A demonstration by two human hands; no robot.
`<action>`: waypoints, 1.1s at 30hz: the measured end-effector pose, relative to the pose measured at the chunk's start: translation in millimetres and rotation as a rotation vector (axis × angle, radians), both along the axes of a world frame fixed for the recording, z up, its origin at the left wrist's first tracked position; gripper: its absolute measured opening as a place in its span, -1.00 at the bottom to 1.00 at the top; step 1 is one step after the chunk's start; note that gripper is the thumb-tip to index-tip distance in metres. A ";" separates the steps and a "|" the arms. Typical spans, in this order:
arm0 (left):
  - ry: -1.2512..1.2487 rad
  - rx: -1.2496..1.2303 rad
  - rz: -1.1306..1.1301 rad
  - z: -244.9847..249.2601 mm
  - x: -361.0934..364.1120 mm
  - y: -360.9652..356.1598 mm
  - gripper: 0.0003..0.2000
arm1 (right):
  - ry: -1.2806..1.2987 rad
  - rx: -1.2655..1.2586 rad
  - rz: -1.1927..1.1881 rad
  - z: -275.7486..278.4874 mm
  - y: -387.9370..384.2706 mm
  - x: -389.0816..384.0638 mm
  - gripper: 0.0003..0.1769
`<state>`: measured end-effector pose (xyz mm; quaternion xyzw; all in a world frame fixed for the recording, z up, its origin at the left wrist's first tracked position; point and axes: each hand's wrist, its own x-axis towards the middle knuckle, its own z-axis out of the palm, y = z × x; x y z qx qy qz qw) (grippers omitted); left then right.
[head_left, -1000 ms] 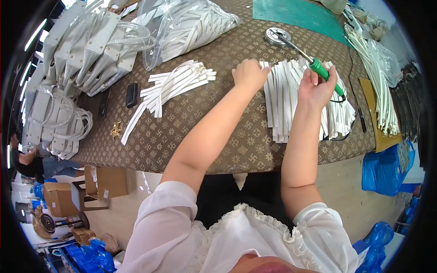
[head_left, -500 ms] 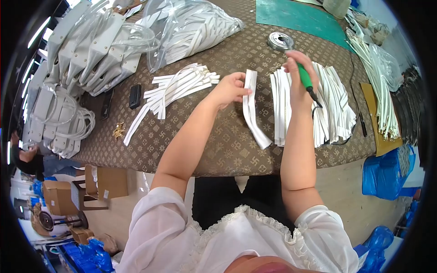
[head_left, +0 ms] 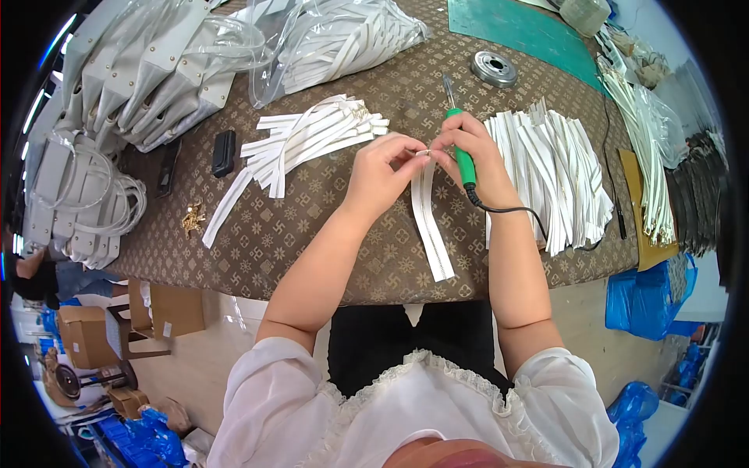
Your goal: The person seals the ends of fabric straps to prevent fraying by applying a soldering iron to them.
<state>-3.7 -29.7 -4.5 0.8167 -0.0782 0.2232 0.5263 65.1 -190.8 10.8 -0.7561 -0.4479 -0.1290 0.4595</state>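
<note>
A white zipper strip (head_left: 428, 226) hangs toward the table's front edge, its upper end pinched by my left hand (head_left: 384, 173). Touching that same end are the thumb and finger of my right hand (head_left: 477, 156). A green-handled soldering iron (head_left: 464, 162) rests in my right hand, its metal tip pointing up and away, its black cord trailing right. To the left lies a loose pile of white zipper strips (head_left: 304, 140); to the right, a neater stack of them (head_left: 550, 175). A round metal tin (head_left: 494, 69) sits beyond the iron's tip.
The patterned table (head_left: 328, 261) holds a plastic bag of strips (head_left: 351, 47), white bags (head_left: 140, 78), a black case (head_left: 224, 153), small gold pieces (head_left: 193, 219) and a green mat (head_left: 530, 39). At the left edge, a person (head_left: 39, 279) is partly visible.
Both hands have come together at the strip's upper end. The iron has swung round so its tip points away from me. The strip now hangs straighter, with its zipper teeth showing.
</note>
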 end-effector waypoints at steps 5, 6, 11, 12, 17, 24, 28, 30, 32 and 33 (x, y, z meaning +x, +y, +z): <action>-0.116 0.019 0.054 0.9 -3.6 1.7 -0.92 | -0.070 -0.019 -0.008 1.8 2.9 -6.0 -0.73; -0.143 0.052 0.052 1.4 -3.9 2.6 -0.92 | -0.068 -0.022 -0.008 1.3 3.1 -6.5 -0.73; -0.309 0.172 0.037 -0.5 -1.9 4.5 -0.91 | -0.021 0.027 0.037 -0.3 4.3 -7.5 -0.74; -0.366 0.199 0.030 -0.6 -1.4 4.8 -0.91 | 0.002 0.044 0.053 -0.5 4.5 -7.2 -0.74; -0.345 0.220 0.015 0.3 -5.9 2.8 -0.91 | 0.054 0.078 0.040 2.3 6.0 -9.8 -0.75; 0.200 -0.604 -0.230 0.0 -6.0 4.4 -0.94 | 0.191 0.084 0.125 1.8 0.7 -5.1 -0.76; 0.297 -0.609 -0.267 2.6 -6.2 7.5 -0.95 | 0.226 0.056 0.151 3.3 -1.9 -6.5 -0.77; 0.310 -0.635 -0.283 0.9 -4.8 9.1 -0.94 | 0.216 0.041 0.147 4.0 -1.9 -6.5 -0.77; 0.337 -0.688 -0.312 -0.7 -4.0 10.4 -0.93 | 0.239 0.070 0.159 3.0 -1.8 -5.5 -0.76; 0.334 -0.687 -0.312 0.0 -4.2 10.7 -0.93 | 0.250 0.085 0.165 2.5 -1.4 -5.1 -0.76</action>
